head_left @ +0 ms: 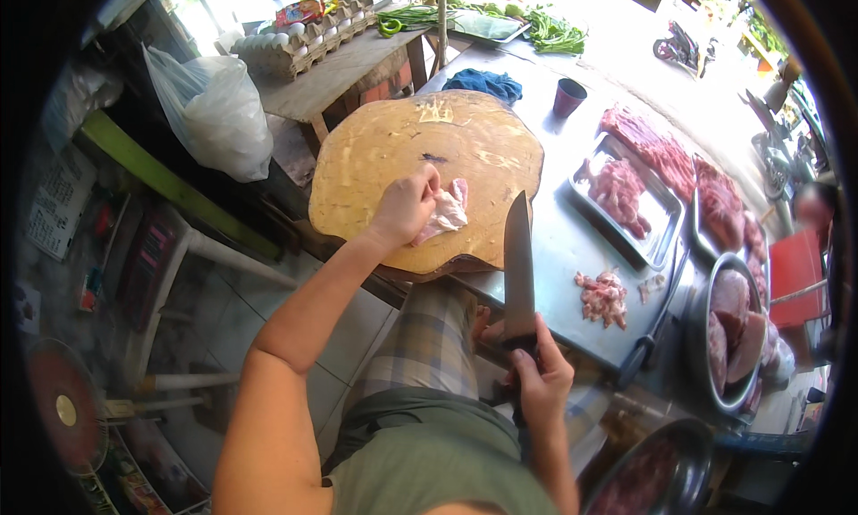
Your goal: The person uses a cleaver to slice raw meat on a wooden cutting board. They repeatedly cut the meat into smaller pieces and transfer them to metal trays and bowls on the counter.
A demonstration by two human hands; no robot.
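My left hand (409, 207) is closed over the left edge of a small pale pink piece of meat (450, 213), its fingertips partly hidden. The meat lies on a thick, round-edged wooden chopping block (375, 149) in front of me. In my right hand (542, 381) is the handle of a large knife (518, 269) with a broad blade. The blade points up and away from me, just off the right side of the block and apart from the meat.
Right of the block, a metal table (559, 292) bears meat scraps (602, 299), a tray of meat (617, 198), meat slabs (652, 144), a sharpening steel (657, 323) and a bowl of meat (737, 336). Beyond are a dark cup (569, 98) and blue cloth (484, 83). Egg trays (313, 37) stand left.
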